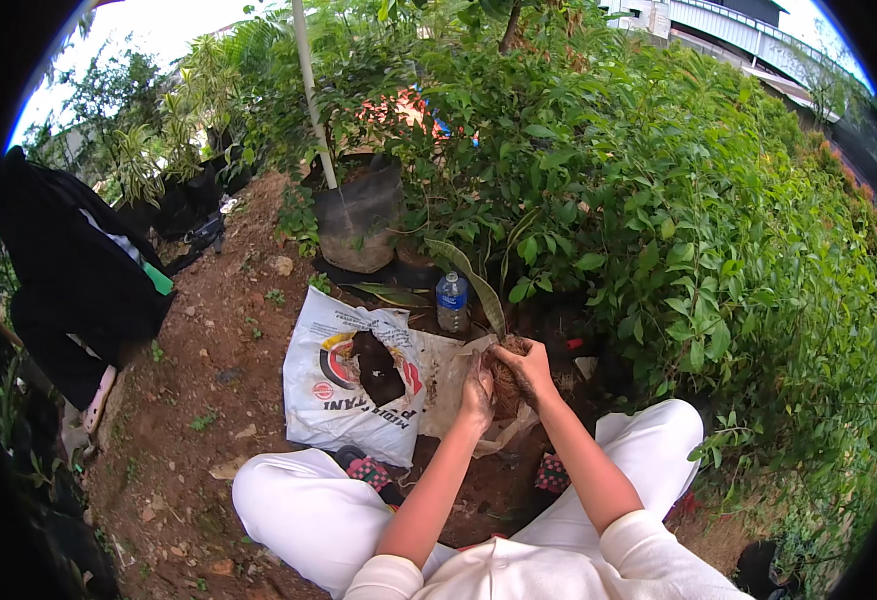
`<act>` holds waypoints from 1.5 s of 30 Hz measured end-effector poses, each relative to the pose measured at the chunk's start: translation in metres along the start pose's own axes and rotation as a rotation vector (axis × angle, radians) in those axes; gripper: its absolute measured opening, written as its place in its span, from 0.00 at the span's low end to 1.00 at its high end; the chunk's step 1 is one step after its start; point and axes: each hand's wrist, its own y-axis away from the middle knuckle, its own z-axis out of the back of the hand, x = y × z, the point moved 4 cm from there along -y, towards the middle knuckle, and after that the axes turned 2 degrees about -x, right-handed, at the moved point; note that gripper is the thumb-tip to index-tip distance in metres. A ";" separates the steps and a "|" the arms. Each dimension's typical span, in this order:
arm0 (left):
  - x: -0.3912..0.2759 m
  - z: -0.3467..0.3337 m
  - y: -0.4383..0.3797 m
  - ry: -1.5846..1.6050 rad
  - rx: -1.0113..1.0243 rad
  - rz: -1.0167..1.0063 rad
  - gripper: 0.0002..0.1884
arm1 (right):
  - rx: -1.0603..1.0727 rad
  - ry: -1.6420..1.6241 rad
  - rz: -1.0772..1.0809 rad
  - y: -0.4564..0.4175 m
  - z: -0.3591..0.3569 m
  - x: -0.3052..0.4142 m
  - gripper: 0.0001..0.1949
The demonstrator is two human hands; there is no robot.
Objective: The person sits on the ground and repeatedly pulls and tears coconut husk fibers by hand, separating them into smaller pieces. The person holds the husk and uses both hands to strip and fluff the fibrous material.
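Observation:
Between my left hand (477, 391) and my right hand (526, 367) is a fibrous brown root ball (510, 386). Both hands are soiled and grip it from either side. A long, mottled snake plant leaf (476, 289) rises from its top and leans left. Under the root ball lies a creased, pale sheet or bag (446, 375), partly hidden by my hands. Left of it rests a white plastic sack (348, 431) of potting mix, printed with writing. Dark soil (380, 371) shows through a torn hole in the sack.
Behind my hands stands a plastic water bottle (452, 304) with a blue label. A large black grow bag (356, 217) holds a pale pole (311, 94). Dense shrubs (708, 262) crowd the right side. A person in dark clothing (71, 277) is at the left, on bare earth (206, 360).

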 end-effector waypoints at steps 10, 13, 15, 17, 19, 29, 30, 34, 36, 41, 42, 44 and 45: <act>0.019 -0.010 0.015 0.516 -0.038 0.414 0.36 | -0.220 -0.125 0.334 0.000 0.013 0.014 0.13; 0.011 0.002 0.006 0.505 -0.009 0.278 0.34 | -0.194 -0.222 0.228 0.001 0.003 0.004 0.13; 0.007 0.005 0.001 0.501 -0.015 0.267 0.32 | -0.179 -0.266 0.175 0.003 0.001 0.001 0.13; 0.007 0.012 -0.005 0.436 -0.038 0.220 0.30 | -0.160 -0.255 0.153 0.006 -0.004 0.003 0.13; 0.008 0.011 -0.009 0.374 -0.056 0.155 0.28 | -0.152 -0.188 0.163 0.006 -0.005 -0.001 0.14; -0.008 -0.014 0.014 -0.002 -0.201 -0.090 0.25 | -0.306 0.083 0.393 0.014 -0.012 0.000 0.16; -0.009 -0.014 0.015 -0.055 -0.200 -0.114 0.25 | -0.360 0.138 0.475 0.015 -0.013 0.003 0.17; -0.008 -0.011 0.015 -0.185 -0.226 -0.154 0.26 | -0.132 0.157 0.293 0.010 -0.018 -0.005 0.18; -0.010 -0.004 0.011 -0.216 -0.272 -0.138 0.27 | 0.068 -0.070 0.261 0.003 -0.023 -0.012 0.22; -0.012 0.007 0.001 0.054 -0.248 -0.117 0.27 | 0.105 -0.474 0.215 -0.009 -0.006 -0.005 0.24; -0.017 0.006 0.004 0.042 -0.265 -0.121 0.26 | -0.019 -0.279 0.369 -0.001 -0.002 0.008 0.22; -0.025 0.003 0.012 0.015 -0.296 -0.148 0.26 | -0.251 0.121 0.664 0.030 -0.008 0.045 0.19; -0.026 0.000 0.013 -0.004 -0.299 -0.160 0.26 | -0.240 0.254 0.720 0.033 -0.014 0.048 0.18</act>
